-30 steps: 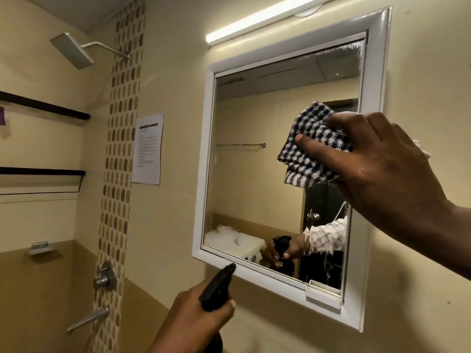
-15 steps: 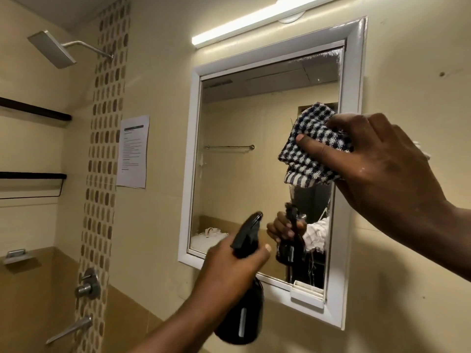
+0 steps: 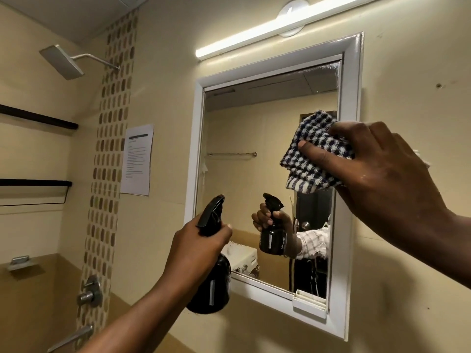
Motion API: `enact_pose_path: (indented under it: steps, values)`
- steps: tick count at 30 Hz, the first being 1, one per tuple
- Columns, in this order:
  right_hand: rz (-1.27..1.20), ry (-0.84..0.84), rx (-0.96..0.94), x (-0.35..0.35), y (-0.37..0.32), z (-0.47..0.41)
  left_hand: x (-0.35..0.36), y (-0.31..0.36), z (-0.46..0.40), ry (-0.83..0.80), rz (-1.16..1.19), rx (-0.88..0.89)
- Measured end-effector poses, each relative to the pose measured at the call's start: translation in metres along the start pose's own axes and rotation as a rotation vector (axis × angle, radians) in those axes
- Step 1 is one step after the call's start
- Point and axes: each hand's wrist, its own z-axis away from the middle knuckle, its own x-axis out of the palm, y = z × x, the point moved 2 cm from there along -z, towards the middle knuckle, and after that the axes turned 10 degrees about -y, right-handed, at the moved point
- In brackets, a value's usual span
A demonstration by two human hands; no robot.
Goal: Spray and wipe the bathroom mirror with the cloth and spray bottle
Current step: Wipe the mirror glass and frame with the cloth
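Note:
A white-framed mirror [image 3: 244,128] hangs on the beige wall ahead. My left hand [image 3: 193,248] grips a black spray bottle [image 3: 211,289] by its neck, the nozzle pointing up and right at the mirror's lower left part. My right hand [image 3: 377,174] holds a folded blue-and-white checked cloth [image 3: 313,154] at the mirror's right side, thumb lying across the cloth. Whether the cloth touches the glass is unclear. The glass reflects the bottle, the hand and a checked sleeve. A hazy smear shows near the glass's top right corner.
A lit tube light [image 3: 280,26] runs above the mirror. A printed notice [image 3: 137,159] is stuck to the wall left of it. Further left are a shower head [image 3: 63,62], two dark shelves [image 3: 38,118], a soap dish [image 3: 20,262] and shower taps [image 3: 89,293].
My left hand has lifted the spray bottle from the bottom edge up to the mirror's lower left part. The view shifted right. My right hand and the cloth stayed at the mirror's right side.

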Motion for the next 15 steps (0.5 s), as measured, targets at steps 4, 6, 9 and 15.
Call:
enact_pose_path:
  steps: [4, 6, 9, 15]
  values:
    - [-0.027, -0.023, -0.026, 0.010, -0.010, -0.003, -0.004, -0.014, 0.010, -0.023, 0.030, -0.027]
    - [-0.051, -0.060, -0.117, 0.023, -0.023, 0.009, -0.006, -0.024, 0.016, -0.024, 0.045, -0.047]
    - [-0.090, -0.207, -0.378, 0.054, -0.057, 0.057, -0.010, -0.036, 0.025, -0.026, 0.038, -0.072]
    - [-0.071, -0.442, -0.594, 0.105, -0.071, 0.128, -0.013, -0.052, 0.027, -0.013, 0.030, -0.105]
